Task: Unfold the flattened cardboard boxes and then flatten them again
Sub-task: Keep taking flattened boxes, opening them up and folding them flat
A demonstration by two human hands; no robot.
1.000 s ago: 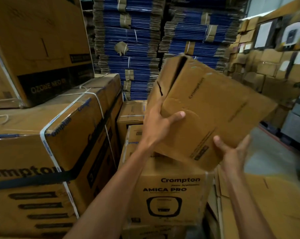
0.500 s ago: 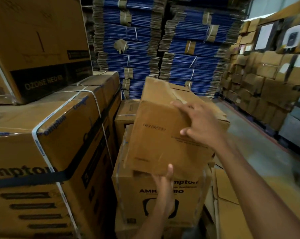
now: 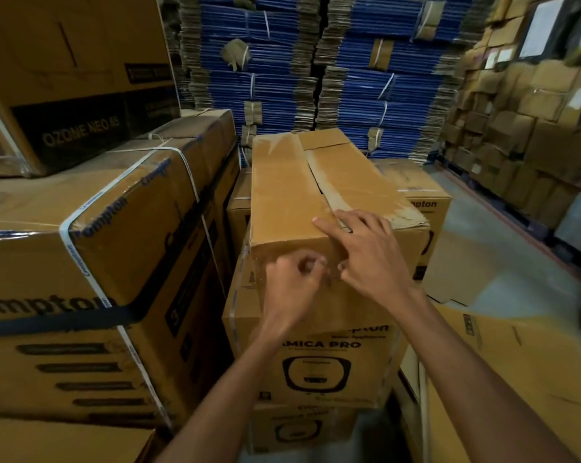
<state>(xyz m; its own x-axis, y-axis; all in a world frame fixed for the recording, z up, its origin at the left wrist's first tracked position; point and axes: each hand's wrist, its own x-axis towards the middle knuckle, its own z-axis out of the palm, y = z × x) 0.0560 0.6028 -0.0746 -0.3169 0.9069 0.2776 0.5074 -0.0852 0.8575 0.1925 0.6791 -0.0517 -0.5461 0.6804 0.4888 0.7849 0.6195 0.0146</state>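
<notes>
A plain brown cardboard box [image 3: 289, 192], set up in box shape, rests on top of the printed AMICA PRO carton stack [image 3: 319, 352] in the middle. Clear tape runs over its closed top flaps. My left hand [image 3: 292, 282] is at the near top edge of the box, fingers curled and pinched against the front face, apparently at the tape end. My right hand [image 3: 369, 255] lies over the same near edge, fingers spread on the top flap and thumb on the front.
Large strapped Crompton cartons [image 3: 92, 262] fill the left, an OZONE NEO carton [image 3: 72, 75] on top. Bundled blue flattened boxes [image 3: 315, 71] stack high behind. Brown boxes [image 3: 523, 115] pile at the right. A flat cardboard sheet [image 3: 516, 379] lies lower right on the grey floor [image 3: 502, 248].
The box was held tilted in the air, then turned and lowered. Now it rests on the carton stack, and both hands have moved to its near top edge.
</notes>
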